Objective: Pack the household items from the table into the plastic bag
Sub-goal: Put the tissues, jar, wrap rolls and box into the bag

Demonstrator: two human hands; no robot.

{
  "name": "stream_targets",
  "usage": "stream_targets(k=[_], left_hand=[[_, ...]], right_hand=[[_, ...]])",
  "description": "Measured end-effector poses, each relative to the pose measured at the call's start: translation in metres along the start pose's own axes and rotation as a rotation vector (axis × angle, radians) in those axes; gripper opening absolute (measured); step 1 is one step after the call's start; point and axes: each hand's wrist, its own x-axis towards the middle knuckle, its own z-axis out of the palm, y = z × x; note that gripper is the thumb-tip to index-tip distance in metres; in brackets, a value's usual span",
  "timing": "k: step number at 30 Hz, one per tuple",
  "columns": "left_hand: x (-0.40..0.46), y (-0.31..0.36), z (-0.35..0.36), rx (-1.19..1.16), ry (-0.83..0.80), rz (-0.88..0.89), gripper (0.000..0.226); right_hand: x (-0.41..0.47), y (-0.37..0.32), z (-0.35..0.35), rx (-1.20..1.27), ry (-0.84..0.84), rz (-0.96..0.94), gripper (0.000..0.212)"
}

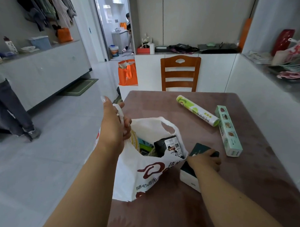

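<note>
My left hand (114, 123) has its grip closed round one handle of the plastic bag (142, 175), lifting it so the mouth gapes at the tabletop (246, 187) edge, several packets already inside. My right hand (204, 159) curls its grip over the dark-topped box (191, 174) just beside the bag. The green roll (197, 110) and mint carton (228, 130) lie farther back, touching, unpacked.

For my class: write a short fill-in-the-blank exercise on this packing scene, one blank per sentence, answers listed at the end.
1. The left hand holds a handle of the white ____.
2. The right hand grips a dark green and white ____ beside the bag.
3. The green roll and the long carton lie on the ____.

Answers: plastic bag; box; table
</note>
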Motion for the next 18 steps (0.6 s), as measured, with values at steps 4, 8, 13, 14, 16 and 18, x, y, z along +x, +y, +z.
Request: stream_targets(k=[4,8,13,14,16,18], left_hand=[[0.004,-0.003,0.000,-0.009,0.004,-0.018,0.073],[0.005,-0.004,-0.001,-0.018,0.033,-0.034,0.069],[0.001,-0.003,-0.005,-0.027,0.038,-0.031,0.071],[-0.001,-0.003,-0.006,-0.031,0.031,-0.030,0.071],[-0.005,-0.001,-0.009,-0.032,0.014,-0.026,0.071],[-0.006,0.001,-0.013,-0.034,0.003,-0.021,0.071]], right_hand=[[0.004,-0.004,-0.014,0.084,-0.005,0.005,0.108],[-0.013,-0.020,-0.057,0.265,0.116,-0.131,0.101],[-0.076,-0.058,-0.122,0.565,0.024,-0.573,0.082],[-0.089,-0.065,-0.131,0.633,-0.138,-0.621,0.070],[-0.107,-0.081,-0.136,0.622,-0.509,-0.584,0.045],[-0.117,-0.094,-0.117,0.474,-0.736,-0.471,0.038]])
